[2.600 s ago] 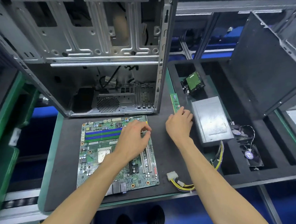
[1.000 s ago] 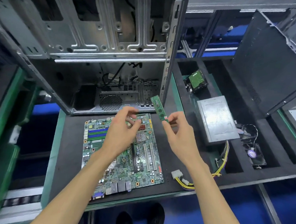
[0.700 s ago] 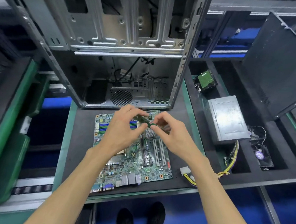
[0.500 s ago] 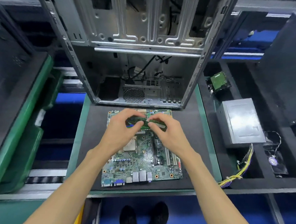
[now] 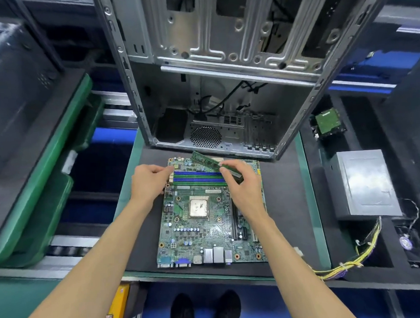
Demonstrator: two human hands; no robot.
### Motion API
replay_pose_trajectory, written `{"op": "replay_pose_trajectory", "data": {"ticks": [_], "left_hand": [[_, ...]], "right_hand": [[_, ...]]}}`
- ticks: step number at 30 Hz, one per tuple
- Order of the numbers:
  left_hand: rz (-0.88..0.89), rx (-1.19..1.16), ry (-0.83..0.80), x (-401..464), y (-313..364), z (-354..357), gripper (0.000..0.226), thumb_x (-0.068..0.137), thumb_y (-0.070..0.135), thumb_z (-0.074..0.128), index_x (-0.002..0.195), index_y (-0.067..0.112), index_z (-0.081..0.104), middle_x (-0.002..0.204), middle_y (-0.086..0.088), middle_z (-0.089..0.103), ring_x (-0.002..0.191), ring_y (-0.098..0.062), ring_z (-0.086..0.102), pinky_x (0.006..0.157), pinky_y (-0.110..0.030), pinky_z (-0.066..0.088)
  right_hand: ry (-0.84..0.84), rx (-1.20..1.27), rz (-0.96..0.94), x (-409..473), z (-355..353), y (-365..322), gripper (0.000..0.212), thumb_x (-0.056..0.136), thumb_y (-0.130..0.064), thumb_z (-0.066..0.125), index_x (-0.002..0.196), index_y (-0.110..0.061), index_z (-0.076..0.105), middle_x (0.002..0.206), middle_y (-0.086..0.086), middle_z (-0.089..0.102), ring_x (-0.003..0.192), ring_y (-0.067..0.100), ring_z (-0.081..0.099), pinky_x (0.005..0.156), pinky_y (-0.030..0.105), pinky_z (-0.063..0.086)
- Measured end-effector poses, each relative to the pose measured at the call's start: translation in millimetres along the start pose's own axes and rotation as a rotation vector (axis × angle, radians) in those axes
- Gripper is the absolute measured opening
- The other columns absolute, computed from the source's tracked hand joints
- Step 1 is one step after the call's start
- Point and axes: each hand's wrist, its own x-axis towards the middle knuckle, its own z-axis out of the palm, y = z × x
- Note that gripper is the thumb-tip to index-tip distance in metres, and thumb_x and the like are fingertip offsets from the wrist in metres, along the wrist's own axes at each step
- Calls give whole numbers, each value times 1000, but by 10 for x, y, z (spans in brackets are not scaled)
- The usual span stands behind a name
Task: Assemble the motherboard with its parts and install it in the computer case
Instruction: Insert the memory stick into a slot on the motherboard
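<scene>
Motherboard (image 5: 207, 215) lies flat on the black table (image 5: 286, 203) before the open computer case (image 5: 224, 85), its long axis running toward the case. The right hand (image 5: 242, 188) has its grip pinched on a green memory stick (image 5: 209, 161), tilted over the blue and green slots (image 5: 197, 177). The left hand (image 5: 149, 184) rests curled at the board's left edge, fingertips touching the slot ends.

memory stick (image 5: 205, 160): its right end is hidden under the right hand (image 5: 242, 186)
computer case (image 5: 223, 61): top cut off by the frame edge
</scene>
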Motion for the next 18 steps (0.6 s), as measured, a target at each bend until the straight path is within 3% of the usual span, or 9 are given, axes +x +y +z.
{"op": "replay_pose_trajectory", "data": {"ticks": [4, 7, 9, 11, 13, 15, 18], "left_hand": [[-120, -56, -91, 81, 47, -55, 21, 93, 25, 71, 75, 13, 72, 73, -3, 70, 60, -15, 55, 49, -25, 49], [-163, -24, -123, 120, 90, -63, 14, 93, 20, 69, 84, 10, 72, 80, -6, 68, 64, -18, 55, 55, -27, 47], [21, 180, -42, 100, 90, -31, 10, 94, 20, 65, 96, 12, 71, 95, -3, 66, 80, -17, 59, 72, -30, 50], [321, 228, 44, -20, 130, -8, 16, 95, 19, 61, 110, 18, 66, 106, 2, 60, 89, -10, 59, 84, -29, 46], [572, 168, -53, -124, 229, 20, 26, 96, 19, 60, 121, 20, 65, 114, 7, 60, 99, -5, 57, 91, -26, 43], [722, 301, -249, -200, 340, 72, 30, 96, 22, 63, 126, 24, 66, 115, 11, 63, 107, -5, 57, 95, -26, 42], [720, 435, -332, -215, 388, 103, 24, 96, 20, 64, 118, 27, 71, 106, 13, 65, 101, -9, 60, 90, -29, 47]], "right_hand": [[-3, -1, 16, 12, 4, 1, 12, 99, -23, 66, 108, -29, 71, 107, -26, 66, 108, -6, 57, 92, 7, 39], [-18, 2, 27, 18, -9, -6, 13, 99, -24, 65, 108, -32, 69, 107, -29, 65, 110, -6, 57, 92, 6, 38], [-51, -10, 14, 19, -29, -18, 15, 100, -24, 63, 107, -37, 67, 106, -34, 63, 111, -6, 55, 93, 6, 36], [-93, -47, -18, 23, -42, -12, 15, 100, -22, 62, 105, -35, 68, 106, -29, 65, 111, -2, 54, 94, 7, 33], [-132, -102, -68, 42, -55, -14, 14, 100, -21, 61, 107, -29, 70, 107, -19, 67, 109, 7, 56, 94, 6, 30], [-172, -128, -112, 62, -54, -48, 14, 100, -22, 61, 110, -27, 69, 108, -13, 68, 110, 10, 56, 99, 9, 28], [-207, -63, -71, 75, -42, -133, 16, 98, -31, 62, 114, -33, 62, 108, -16, 64, 108, 4, 56, 97, 25, 43]]}}
